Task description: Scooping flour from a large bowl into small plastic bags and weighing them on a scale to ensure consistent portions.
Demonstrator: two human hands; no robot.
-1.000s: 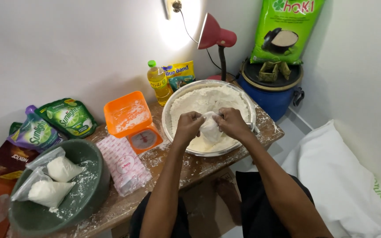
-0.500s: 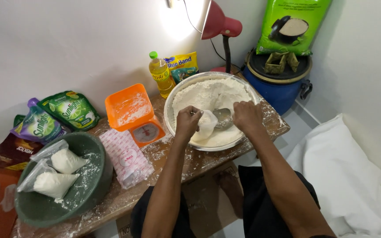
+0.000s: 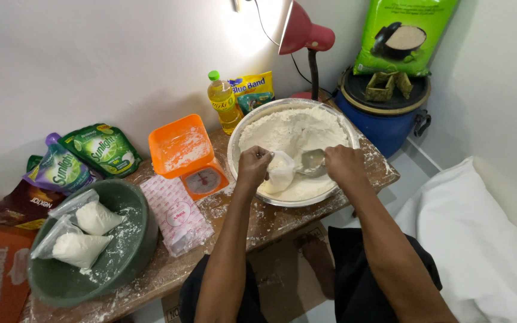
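Left hand (image 3: 252,164): grasping a small clear plastic bag (image 3: 281,173) partly filled with white flour.
Right hand (image 3: 343,164): clenched on a metal spoon (image 3: 312,161).
Bowl: wide round metal basin (image 3: 234,143) of flour on the wooden bench (image 3: 270,221).

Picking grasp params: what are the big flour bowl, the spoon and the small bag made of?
Big bowl: likely steel, its grey rim glints. Spoon in the right hand: metal, shiny bowl reflects light. Small bag held by the left hand: thin clear plastic, crinkled, flour visible through it.

Green pouches (image 3: 100,149) left; green sack (image 3: 403,36) right
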